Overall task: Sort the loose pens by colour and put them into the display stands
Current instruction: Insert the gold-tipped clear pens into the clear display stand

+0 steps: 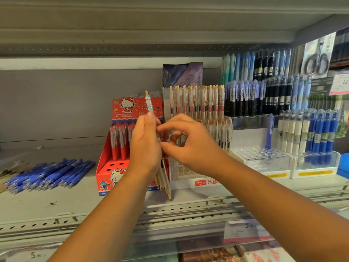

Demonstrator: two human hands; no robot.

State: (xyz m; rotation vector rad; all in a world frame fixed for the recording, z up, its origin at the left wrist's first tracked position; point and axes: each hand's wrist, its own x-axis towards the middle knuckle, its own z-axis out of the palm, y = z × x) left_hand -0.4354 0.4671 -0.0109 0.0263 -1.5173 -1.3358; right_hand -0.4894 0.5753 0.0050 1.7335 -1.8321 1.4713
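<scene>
Head view | centre frame: left hand (145, 148) clamped round bundle of clear gold-tipped pens (165, 178), upright before Hello Kitty box (136, 110) | right hand (190, 148) curled, fingertips (159, 129) at bundle, pinch not discernible | hesu display stand (196, 103) just behind | loose blue pens (51, 173) heaped lower left on shelf (75, 201)
</scene>
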